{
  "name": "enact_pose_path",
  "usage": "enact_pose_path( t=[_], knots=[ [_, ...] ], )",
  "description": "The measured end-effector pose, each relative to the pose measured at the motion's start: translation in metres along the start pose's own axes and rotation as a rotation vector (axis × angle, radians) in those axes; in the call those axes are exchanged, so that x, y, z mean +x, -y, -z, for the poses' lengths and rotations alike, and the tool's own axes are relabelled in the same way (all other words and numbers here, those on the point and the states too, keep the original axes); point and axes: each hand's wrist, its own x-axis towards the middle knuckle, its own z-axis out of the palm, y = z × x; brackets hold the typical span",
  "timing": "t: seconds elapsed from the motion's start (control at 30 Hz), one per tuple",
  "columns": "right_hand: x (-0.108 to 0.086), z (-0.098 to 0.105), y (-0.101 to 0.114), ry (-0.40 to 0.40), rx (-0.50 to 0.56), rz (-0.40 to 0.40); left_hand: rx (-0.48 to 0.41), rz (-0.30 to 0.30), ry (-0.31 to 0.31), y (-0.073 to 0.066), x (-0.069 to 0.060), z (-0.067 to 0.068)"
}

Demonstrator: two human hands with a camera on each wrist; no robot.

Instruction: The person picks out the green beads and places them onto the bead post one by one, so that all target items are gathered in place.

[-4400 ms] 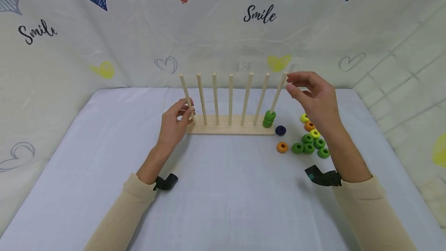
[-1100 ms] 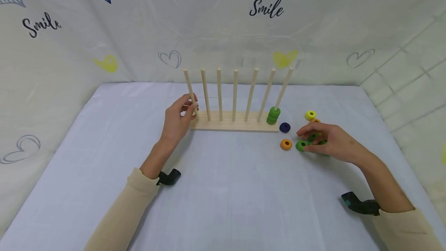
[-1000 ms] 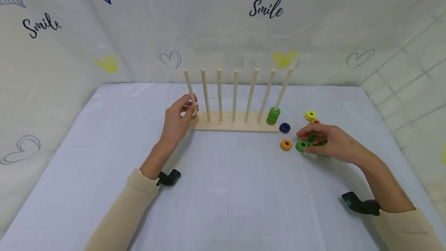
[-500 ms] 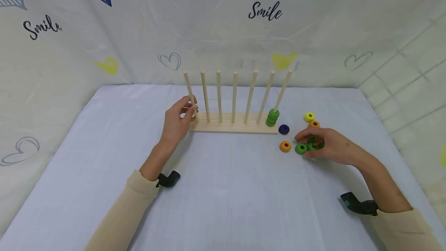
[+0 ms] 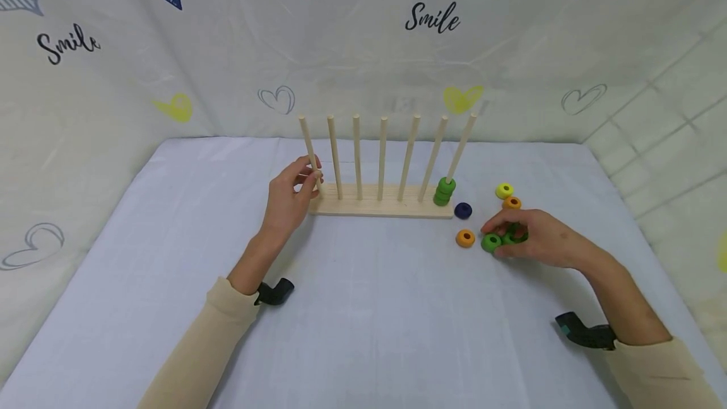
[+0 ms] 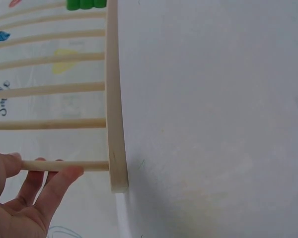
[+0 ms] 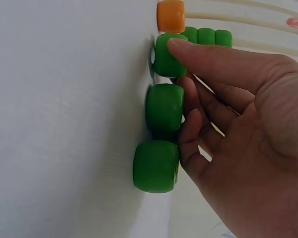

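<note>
A wooden rack (image 5: 375, 209) bears several upright pegs; green beads (image 5: 444, 192) are stacked on its rightmost peg. My left hand (image 5: 288, 201) pinches the leftmost peg (image 6: 94, 166) between thumb and fingers. To the right of the rack, my right hand (image 5: 539, 237) has thumb and fingers about a green bead (image 5: 491, 243) on the cloth. In the right wrist view the thumb presses on this green bead (image 7: 168, 57), with two more green beads (image 7: 164, 106) beside the fingers. The hand partly hides the other green beads in the head view.
A dark blue bead (image 5: 462, 210) lies by the rack's right end, with an orange bead (image 5: 465, 238) in front of it. Behind my right hand lie a yellow bead (image 5: 504, 190) and another orange bead (image 5: 512, 202). A printed cloth (image 5: 341, 49) hangs behind the table.
My right hand has come down from the top of the rightmost peg to the loose green beads, and its fingers have closed about one. My left hand keeps its hold on the leftmost peg.
</note>
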Motion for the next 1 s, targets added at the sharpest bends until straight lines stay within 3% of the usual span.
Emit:
enact_pose_path(
  t=[0.47, 0.63, 1.0],
  knots=[
    [-0.0004, 0.0036, 0.0032, -0.094, 0.026, 0.019, 0.004, -0.004, -0.004, 0.0004, -0.0013, -0.0003],
    [0.0000, 0.0049, 0.0046, -0.176, 0.026, 0.022, 0.002, -0.004, 0.000, 0.0000, -0.0008, -0.0009],
    [0.0027, 0.0079, 0.0086, -0.331, 0.146, -0.038, -0.001, -0.003, 0.000, -0.0012, -0.0003, 0.0005]
  ],
)
